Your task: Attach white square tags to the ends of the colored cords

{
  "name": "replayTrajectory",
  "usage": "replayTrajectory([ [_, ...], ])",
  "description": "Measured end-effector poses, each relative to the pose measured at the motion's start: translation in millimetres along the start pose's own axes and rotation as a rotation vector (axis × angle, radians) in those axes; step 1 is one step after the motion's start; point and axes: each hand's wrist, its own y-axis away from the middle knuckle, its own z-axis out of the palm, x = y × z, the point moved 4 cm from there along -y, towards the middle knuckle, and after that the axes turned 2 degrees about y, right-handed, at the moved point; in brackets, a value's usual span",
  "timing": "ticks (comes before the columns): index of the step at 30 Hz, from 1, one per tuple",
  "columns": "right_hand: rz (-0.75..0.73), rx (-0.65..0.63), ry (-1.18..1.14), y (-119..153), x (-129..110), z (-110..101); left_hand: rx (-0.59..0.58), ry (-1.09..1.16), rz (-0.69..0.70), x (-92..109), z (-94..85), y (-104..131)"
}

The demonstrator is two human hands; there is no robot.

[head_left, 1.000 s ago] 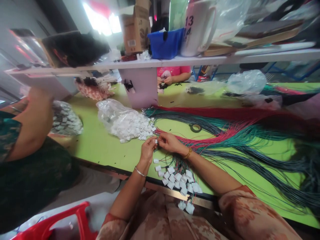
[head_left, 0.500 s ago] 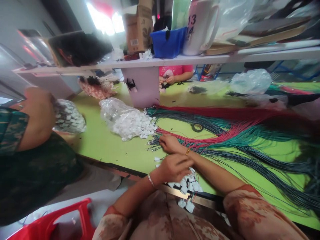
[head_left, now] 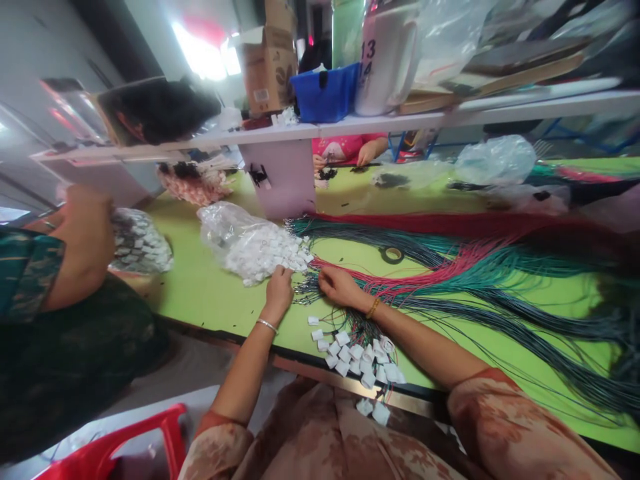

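Note:
My left hand (head_left: 280,291) is at the near edge of a pile of small white plastic connector housings (head_left: 263,253), which spills from a clear bag. Its fingers are pinched together at the pile, and what is between them is hidden. My right hand (head_left: 341,287) rests on the table with curled fingers closed on wires at the metal-tipped ends of a dark wire bundle (head_left: 309,285). Red wires (head_left: 345,269) run behind that hand. Between my forearms lie white connectors with wires attached (head_left: 355,353), several of them overhanging the table's front edge.
Long red, green and dark wires (head_left: 500,267) stretch to the right. A roll of black tape (head_left: 393,255) lies behind them. A shelf (head_left: 320,131) crosses above, carrying a blue bin (head_left: 325,93) and a white mug (head_left: 383,67). Coworkers sit at left and opposite. A red stool (head_left: 170,427) stands lower left.
My left hand has moved left and away from me, from above the wired connectors to the loose white pile, uncovering the connectors. My right hand stays at the wire ends.

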Motion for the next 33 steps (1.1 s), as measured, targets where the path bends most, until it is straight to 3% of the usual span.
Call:
replayTrajectory([
  [4, -0.024, 0.047, -0.235, -6.6, -3.2, -1.5, -0.017, 0.002, 0.016, -2.6, -3.2, 3.6],
  [7, -0.007, 0.042, -0.366, -10.5, -4.1, 2.0, 0.036, 0.152, -0.016, -7.3, -10.5, 6.2],
  [11, 0.05, 0.033, -0.457, -12.8, 1.5, 8.1, 0.154, 0.808, -0.228, -13.5, -13.5, 7.3],
  [14, 0.065, 0.034, -0.463, -13.2, 5.6, 9.1, -0.003, 1.39, -0.422, -2.9, -1.7, 5.7],
  [17, 0.072, 0.032, -0.466, -12.6, 7.3, 6.1, -0.151, 1.67, -0.481, 17.2, 2.3, 3.5],
  [23, 0.09, -0.001, -0.494, -9.6, 7.9, -2.3, -0.186, 1.838, -0.481, 39.4, 3.1, 1.2],
  [33, 0.116, -0.037, -0.482, -11.1, 7.7, 2.8, -0.126, 1.8, -0.447, 44.8, 10.9, 3.7],
])
